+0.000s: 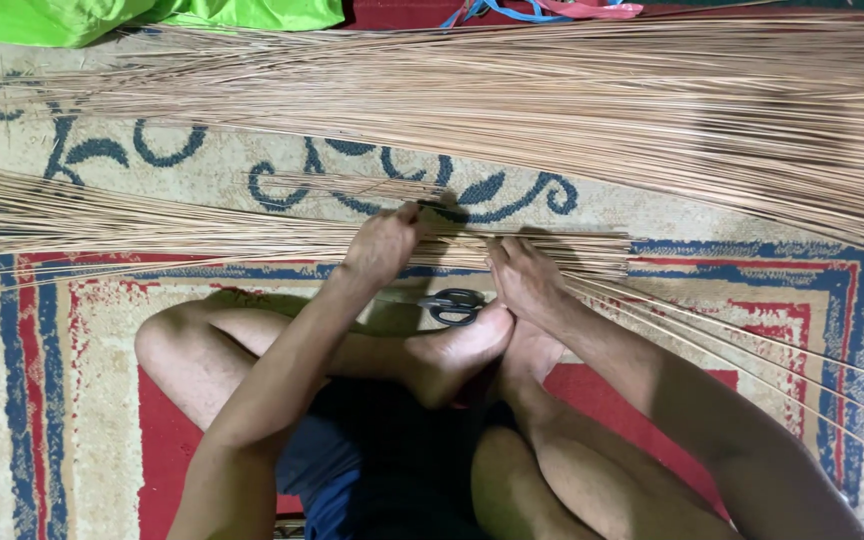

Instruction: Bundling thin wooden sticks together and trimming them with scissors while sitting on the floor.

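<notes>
Both hands, left hand (380, 245) and right hand (524, 280), grip a thin stick bundle (152, 225) on the patterned rug (72, 340), scissors (455, 305) near the feet.

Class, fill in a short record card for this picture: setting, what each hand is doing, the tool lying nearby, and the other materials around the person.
Setting: person sitting cross-legged on a patterned rug, seen from above
Left hand: gripping the near bundle of thin sticks, fingers closed round it
Right hand: resting on the same bundle, fingers pressed onto the sticks
Tool: black-handled scissors on the rug by the feet, untouched
Other materials: large pile of long sticks farther off; green cloth at the top edge
</notes>
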